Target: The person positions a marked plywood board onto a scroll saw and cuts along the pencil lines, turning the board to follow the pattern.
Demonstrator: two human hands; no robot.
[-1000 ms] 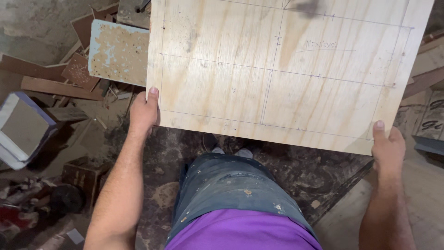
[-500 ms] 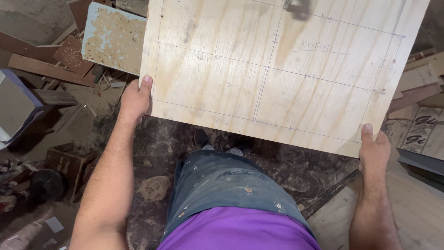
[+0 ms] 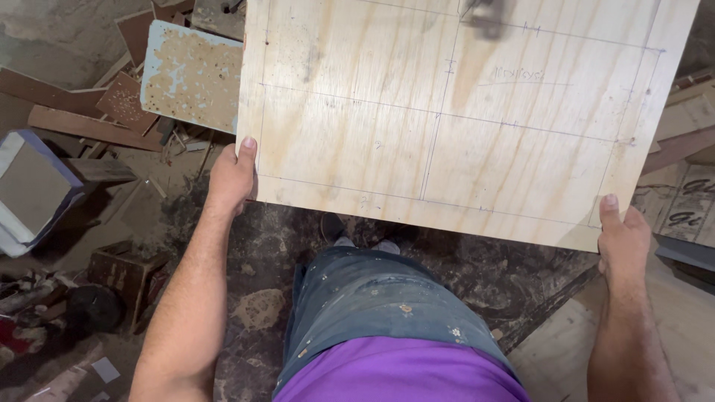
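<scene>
A large pale plywood sheet (image 3: 447, 112) with pencilled grid lines fills the upper middle of the head view, held out flat above the floor. My left hand (image 3: 231, 179) grips its near left corner, thumb on top. My right hand (image 3: 622, 242) grips the near right corner, thumb also lying on the top face. Below the sheet I see my paint-spattered jeans (image 3: 372, 305), a purple shirt (image 3: 402, 372) and the toes of my shoes (image 3: 365, 238).
Wood offcuts and a blue-flecked board (image 3: 194, 74) litter the floor at the upper left. A framed panel (image 3: 33, 190) leans at the far left, with a small dark wooden box (image 3: 123, 272) near it. Light boards (image 3: 681, 216) lie at the right.
The sheet and both hands have stayed in much the same grip; the view has shifted slightly, and the sheet sits a little nearer and more to the right.
</scene>
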